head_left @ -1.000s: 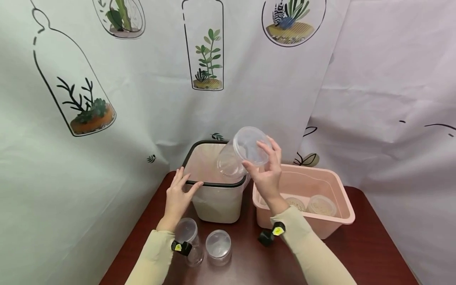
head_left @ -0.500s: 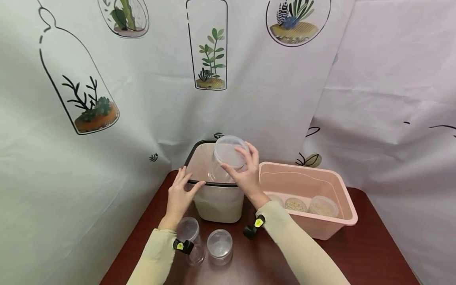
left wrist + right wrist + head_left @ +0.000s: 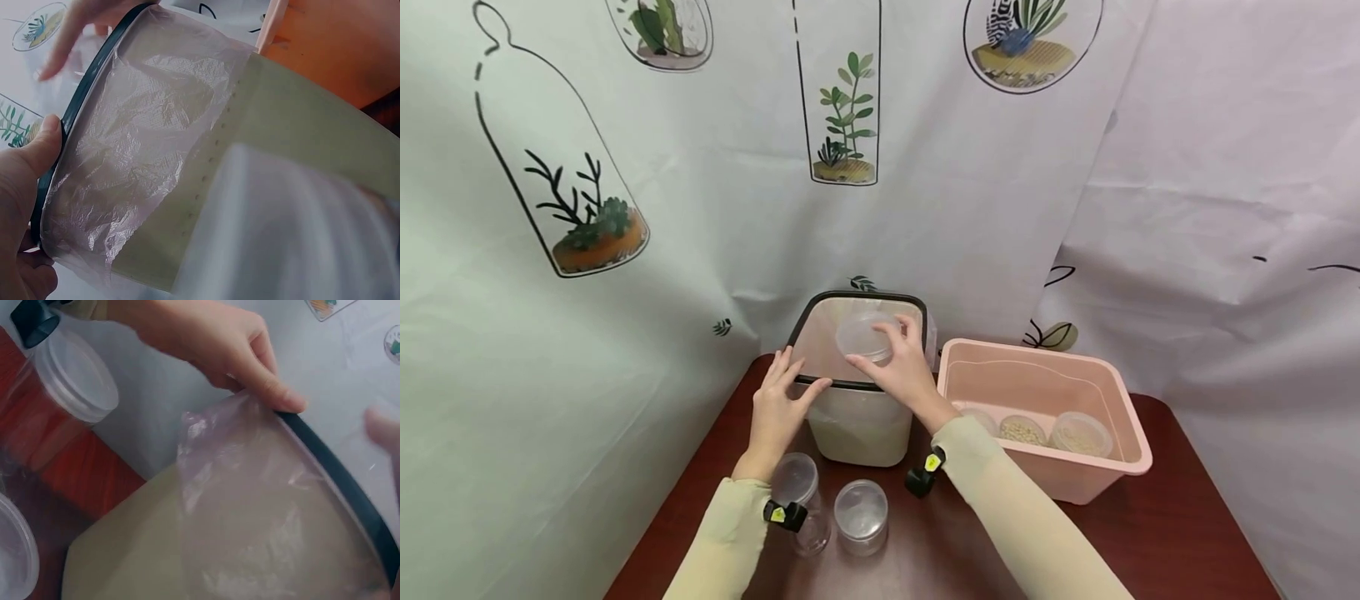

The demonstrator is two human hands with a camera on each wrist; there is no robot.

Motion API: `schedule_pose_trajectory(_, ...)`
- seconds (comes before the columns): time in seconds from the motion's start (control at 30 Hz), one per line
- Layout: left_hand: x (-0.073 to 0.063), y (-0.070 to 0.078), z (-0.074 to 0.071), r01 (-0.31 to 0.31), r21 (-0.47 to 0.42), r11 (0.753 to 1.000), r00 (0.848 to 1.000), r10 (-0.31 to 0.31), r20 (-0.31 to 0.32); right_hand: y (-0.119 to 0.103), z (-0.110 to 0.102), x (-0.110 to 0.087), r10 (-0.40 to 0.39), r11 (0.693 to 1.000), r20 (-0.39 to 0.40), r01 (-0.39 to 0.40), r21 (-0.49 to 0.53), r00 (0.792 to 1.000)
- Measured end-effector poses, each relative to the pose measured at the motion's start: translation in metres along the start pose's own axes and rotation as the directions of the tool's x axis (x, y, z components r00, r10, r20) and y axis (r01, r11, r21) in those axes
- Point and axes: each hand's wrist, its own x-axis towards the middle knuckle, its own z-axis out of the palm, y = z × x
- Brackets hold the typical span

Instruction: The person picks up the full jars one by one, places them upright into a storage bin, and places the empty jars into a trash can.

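Observation:
My right hand holds a clear plastic jar by its lidded end, thumb and fingers around the lid. The jar is inside the mouth of a beige trash can with a black rim; its lower part is hidden by the can's front wall. A thin translucent bag lines the can and folds over the rim. At the rim's near left, my left hand grips the edge, thumb and fingers apart. In the left wrist view its thumb presses against the black rim.
On the dark red table, a tall lidded clear jar and a shorter one stand before the can. To the right, a pink tub holds several clear containers, one with pale grains. A printed curtain hangs behind.
My right hand has moved left and down, bringing the clear jar from tilted above the can's right rim to lower inside its mouth. The left hand stays on the rim.

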Motion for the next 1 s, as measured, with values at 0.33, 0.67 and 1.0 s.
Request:
schedule_pose_trajectory(0.33, 0.0, 0.001, -0.001, -0.004, -0.007, 1.0, 1.0, 0.004, 0.004, -0.009, 0.0, 0.004, 0.187, 0.95, 0.272, -0.103, -0.295, 0.944)
schedule_pose_trajectory(0.67, 0.001, 0.001, -0.001, -0.009, -0.007, 1.0, 1.0, 0.009, 0.004, -0.007, -0.001, 0.003, 0.087, 0.984, 0.155, -0.061, -0.169, 0.984)
schedule_pose_trajectory(1.0, 0.0, 0.0, -0.002, 0.008, 0.0, 1.0, 1.0, -0.008, 0.016, -0.01, -0.007, -0.009, -0.221, 0.975, -0.121, 0.215, -0.062, 0.968)
